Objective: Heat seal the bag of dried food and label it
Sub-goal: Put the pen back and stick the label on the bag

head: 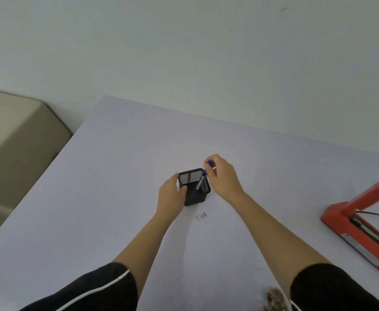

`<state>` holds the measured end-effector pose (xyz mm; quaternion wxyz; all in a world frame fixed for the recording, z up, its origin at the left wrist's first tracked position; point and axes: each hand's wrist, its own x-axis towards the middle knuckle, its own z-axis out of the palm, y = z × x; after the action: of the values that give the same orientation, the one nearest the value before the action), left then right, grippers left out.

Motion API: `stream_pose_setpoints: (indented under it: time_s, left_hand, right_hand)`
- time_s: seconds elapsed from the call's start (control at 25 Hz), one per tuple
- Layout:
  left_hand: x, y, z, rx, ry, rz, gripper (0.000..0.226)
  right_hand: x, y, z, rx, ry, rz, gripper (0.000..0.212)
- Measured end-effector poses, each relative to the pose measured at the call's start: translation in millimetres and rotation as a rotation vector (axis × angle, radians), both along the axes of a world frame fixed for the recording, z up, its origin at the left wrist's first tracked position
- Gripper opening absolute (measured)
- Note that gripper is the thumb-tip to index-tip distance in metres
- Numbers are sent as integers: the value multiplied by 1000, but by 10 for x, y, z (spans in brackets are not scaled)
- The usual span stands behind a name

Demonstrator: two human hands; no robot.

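So the left hand (170,191) grips the left side of the black mesh pen holder (196,198) mid-table (94,198). A blue marker (201,181) stands inside it, with its long axis leaning and its top toward the far right. The right hand (223,176) pinches that top. The label (201,217) lies flat just in front of the holder. The bag of dried food (273,298) is at the near edge, and the red heat sealer (341,214) is at the right edge.

The pale flat table (116,198) has wide open room at its left and far side. A square black mesh cup (194,194) with a blue pen (200,184) stands mid-table. A long red heat sealer (352,223) blocks the right.
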<state>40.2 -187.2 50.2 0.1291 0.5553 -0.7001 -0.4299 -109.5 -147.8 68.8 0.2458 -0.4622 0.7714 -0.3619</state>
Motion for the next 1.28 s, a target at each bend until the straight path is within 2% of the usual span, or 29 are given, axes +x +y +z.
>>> stream_pose_setpoints:
  time_s: [0.12,0.24,0.4,0.44,0.52,0.6,0.64,0.72,0.8,0.84,0.96,1.12,1.2,1.28]
  left_hand:
    - [-54,7,-111,18,42,12,49]
    - [-63,-18,-116,-12,90,44,44]
    - [-51,-21,-81,-19,140,65,41]
    - [-20,11,-83,-33,174,135,39]
    - [71,127,-123,-85,250,378,26]
    - [148,318,-273,-98,221,485,12]
    - [170,416,-388,-77,171,414,10]
    - [164,551,-658,-36,75,135,12]
    - [126,599,-867,-48,-34,-99,26]
    - [97,606,-938,-73,-80,-149,31]
    - [42,617,-998,-137,-119,-143,26]
    - [34,588,-998,-105,-76,-108,15]
    - [48,556,-988,-79,-61,-111,10]
    - [82,514,-934,-23,-33,-129,6]
  right_hand:
    - [79,-47,-246,126,118,65,15]
    - [108,-62,-383,54,252,-30,16]
    - [63,-63,-397,82,208,-42,42]
    - [37,-20,-411,49,171,-68,43]
    - [-35,139,-467,-65,107,-228,32]
    - [-102,394,-618,-33,133,-368,21]
    - [-108,537,-726,47,153,-355,20]
    - [-52,754,-915,224,124,-152,26]
    - [45,844,-1030,324,99,102,37]
    - [94,846,-1067,349,115,171,39]
    - [207,800,-1100,328,138,129,31]
    - [224,770,-1122,289,119,83,19]
    - [216,757,-1109,269,62,84,15]
    - [227,759,-1049,251,-79,42,8]
